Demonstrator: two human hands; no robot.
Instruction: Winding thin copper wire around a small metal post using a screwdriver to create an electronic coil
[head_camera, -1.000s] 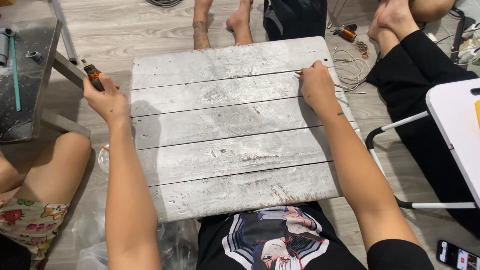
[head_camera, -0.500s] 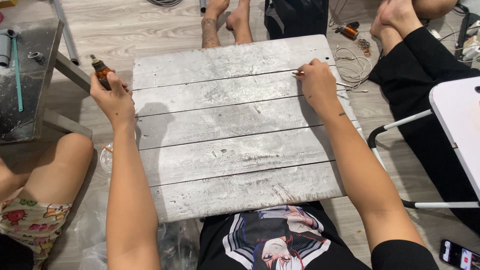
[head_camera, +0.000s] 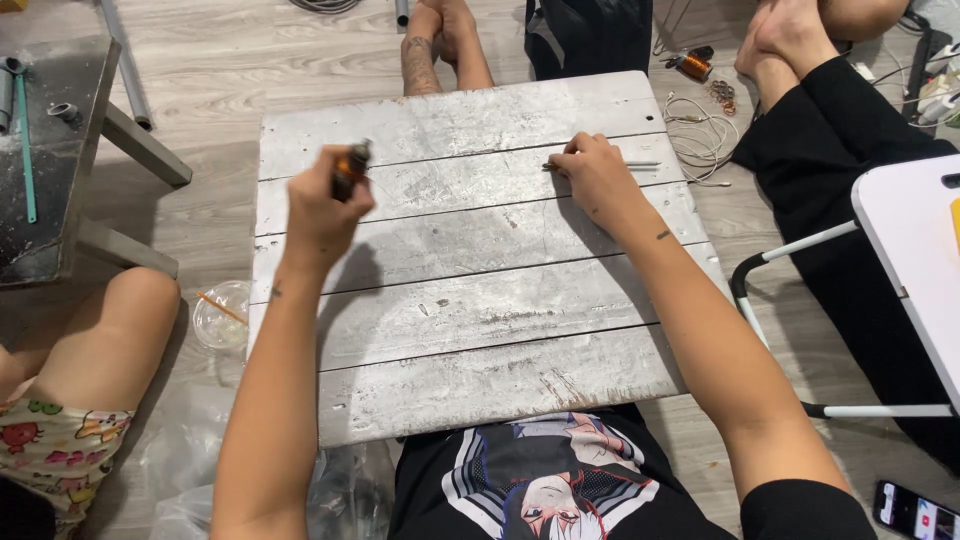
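A worn whitish board of wooden planks (head_camera: 480, 300) lies across my lap. My left hand (head_camera: 322, 205) is raised over its left part, shut on a small orange spool with a dark end (head_camera: 350, 168). My right hand (head_camera: 592, 175) rests on the second plank near the right edge, its fingertips pinching a thin metal rod (head_camera: 640, 164) that lies flat along the gap between planks. A very fine wire seems to run between spool and rod, but it is too thin to be sure.
A grey metal bench (head_camera: 45, 160) stands at the left. A clear plastic cup (head_camera: 220, 312) sits on the floor beside another person's knee (head_camera: 120, 330). More people's legs lie at the top and right. Coiled wire and an orange spool (head_camera: 692, 66) lie top right; a white table (head_camera: 915, 270) at right.
My left hand has moved right with the spool, from beyond the board's left edge to over its planks. My right hand has stayed on the rod.
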